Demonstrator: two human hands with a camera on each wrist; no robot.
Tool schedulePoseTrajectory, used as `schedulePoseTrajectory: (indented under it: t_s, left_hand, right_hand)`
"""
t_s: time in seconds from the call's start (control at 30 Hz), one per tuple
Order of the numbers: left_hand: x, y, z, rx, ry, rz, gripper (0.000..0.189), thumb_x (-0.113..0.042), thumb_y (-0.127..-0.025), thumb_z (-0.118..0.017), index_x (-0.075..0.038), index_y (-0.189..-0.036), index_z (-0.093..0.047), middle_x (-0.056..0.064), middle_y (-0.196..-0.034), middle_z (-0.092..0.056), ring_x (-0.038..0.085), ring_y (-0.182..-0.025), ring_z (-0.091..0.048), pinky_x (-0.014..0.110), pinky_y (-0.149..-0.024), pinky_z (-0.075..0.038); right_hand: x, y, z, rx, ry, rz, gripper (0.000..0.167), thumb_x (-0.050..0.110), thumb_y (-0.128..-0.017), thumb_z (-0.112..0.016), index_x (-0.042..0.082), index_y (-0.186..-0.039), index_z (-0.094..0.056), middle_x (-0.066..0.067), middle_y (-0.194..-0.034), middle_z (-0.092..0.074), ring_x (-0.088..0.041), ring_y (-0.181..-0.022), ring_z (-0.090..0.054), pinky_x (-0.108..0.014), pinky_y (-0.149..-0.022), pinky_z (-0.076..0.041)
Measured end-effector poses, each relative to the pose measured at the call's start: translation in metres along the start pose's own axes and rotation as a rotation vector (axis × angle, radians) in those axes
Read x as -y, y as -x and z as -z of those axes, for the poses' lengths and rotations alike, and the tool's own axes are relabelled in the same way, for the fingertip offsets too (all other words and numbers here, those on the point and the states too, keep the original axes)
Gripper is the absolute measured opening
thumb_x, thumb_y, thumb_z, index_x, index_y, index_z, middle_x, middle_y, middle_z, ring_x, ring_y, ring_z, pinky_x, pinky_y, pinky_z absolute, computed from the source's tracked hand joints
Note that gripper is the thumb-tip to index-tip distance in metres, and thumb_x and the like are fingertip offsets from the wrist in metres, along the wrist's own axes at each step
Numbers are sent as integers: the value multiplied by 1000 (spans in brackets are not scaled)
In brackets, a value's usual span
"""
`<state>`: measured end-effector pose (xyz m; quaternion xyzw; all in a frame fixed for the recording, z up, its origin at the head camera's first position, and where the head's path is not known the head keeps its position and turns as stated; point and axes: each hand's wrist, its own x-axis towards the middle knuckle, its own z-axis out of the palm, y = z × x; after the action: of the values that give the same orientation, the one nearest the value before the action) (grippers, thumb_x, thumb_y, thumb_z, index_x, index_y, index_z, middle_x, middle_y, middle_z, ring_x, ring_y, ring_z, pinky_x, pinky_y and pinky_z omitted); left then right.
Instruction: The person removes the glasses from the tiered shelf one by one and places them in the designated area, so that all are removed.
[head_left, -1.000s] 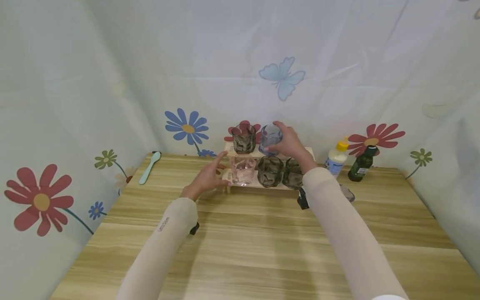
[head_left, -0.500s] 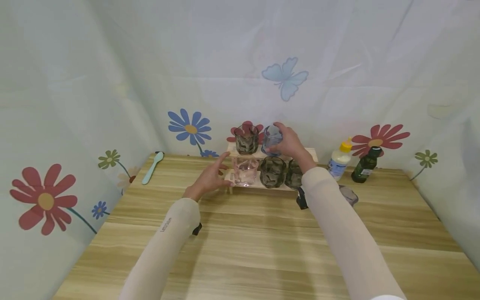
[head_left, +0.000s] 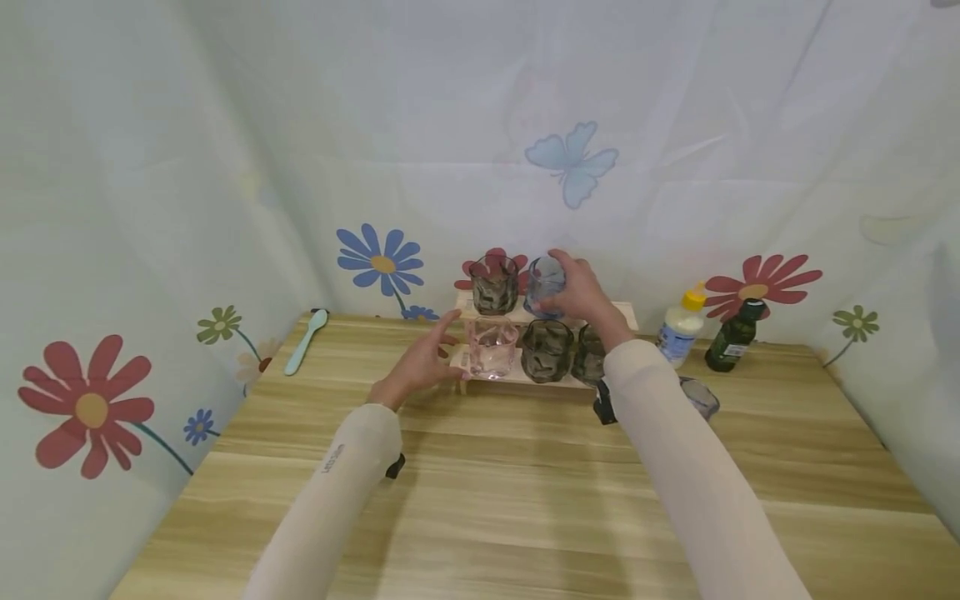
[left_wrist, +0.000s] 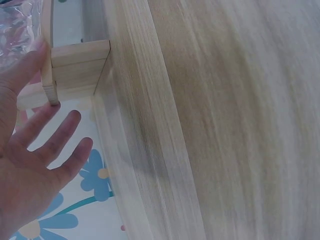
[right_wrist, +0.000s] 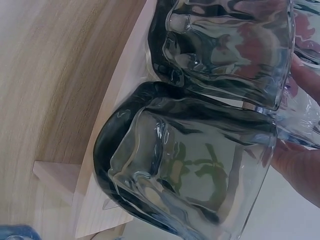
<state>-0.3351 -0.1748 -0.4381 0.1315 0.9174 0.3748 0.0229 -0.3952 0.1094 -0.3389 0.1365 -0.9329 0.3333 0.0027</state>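
My right hand [head_left: 585, 297] grips a blue glass [head_left: 542, 279] on the upper shelf of a small two-tier wooden rack [head_left: 619, 313]. Beside it on that shelf stands a dark grey glass [head_left: 493, 293]. The lower tier bears a pink glass [head_left: 492, 357] at the left and two dark glasses [head_left: 547, 357] to its right, one partly behind my right forearm. At the rack's left end my left hand [head_left: 420, 363] has its fingers spread. In the left wrist view its thumb and index finger touch the end of a shelf board [left_wrist: 47, 65], next to the pink glass.
A bottle with a yellow cap [head_left: 679, 330] and a dark green bottle [head_left: 735, 337] stand right of the rack. Nearer, a purplish glass [head_left: 700, 397] is partly hidden by my right sleeve. A mint spoon [head_left: 306, 342] lies at the back left. A floral curtain [head_left: 300, 192] hangs behind the table.
The head view has shifted slightly. Both hands keep nearly the same place at the rack, and the blue glass stays in my right hand on the upper shelf.
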Motion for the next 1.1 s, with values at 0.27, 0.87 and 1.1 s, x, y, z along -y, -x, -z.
schedulePoseTrajectory:
  t_s: [0.27,0.87,1.1]
  left_hand:
    - [1,0,3,-10,-11,-19,109,-19,-78,-87,-35,-159,-15,20,-139,-59,40,-114,-63,54,-98,-50]
    - [1,3,0,-11,-17,16,109,-21,-78,-87,-39,-158,-15,17,-140,-59,37,-114,-63,53,-96,-51]
    - [0,4,2,-9,-27,2,108,-21,-78,-87,-38,-158,-15,17,-139,-59,38,-113,-63,54,-96,-51]
  right_hand:
    - [4,0,1,4,-22,9,97,17,-81,-83,12,-157,-24,-29,-148,-37,-44,-134,-42,-57,-110,-38]
    - [4,5,-1,-22,-6,21,93,17,-81,-83,9,-155,-28,-29,-143,-44,-44,-130,-46,-56,-108,-40]
    - [-4,5,-2,-70,-28,38,94,19,-80,-85,8,-155,-30,-27,-142,-45,-42,-130,-46,-55,-108,-40]
